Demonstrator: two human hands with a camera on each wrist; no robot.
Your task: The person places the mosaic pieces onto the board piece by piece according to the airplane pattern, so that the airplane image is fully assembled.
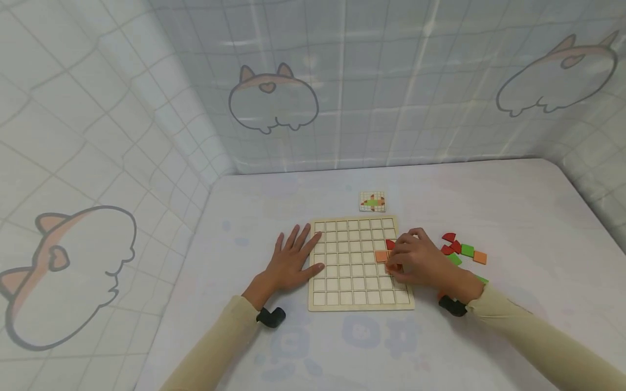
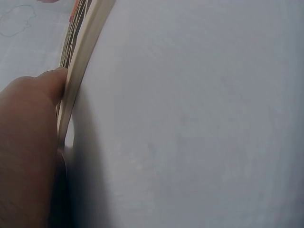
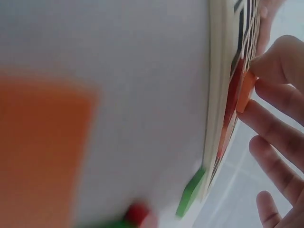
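A wooden grid board [image 1: 344,270] lies flat on the table. On its left edge rests my left hand [image 1: 289,265], fingers spread; in the left wrist view the thumb [image 2: 54,83] touches the rim. Over the board's right side, my right hand [image 1: 421,260] pinches an orange tile [image 3: 246,90] between thumb and fingers. An orange square tile [image 1: 381,256] sits in a cell just left of that hand, with a red quarter-round tile [image 1: 389,244] above it. The right hand hides the cells under it.
Loose tiles lie right of the board: red quarter-rounds [image 1: 449,237], a green square [image 1: 467,250], an orange square [image 1: 480,257] and others partly behind the right wrist. Beyond the board is a small pattern card [image 1: 372,201]. Grid-patterned curtains [image 1: 342,108] surround the table.
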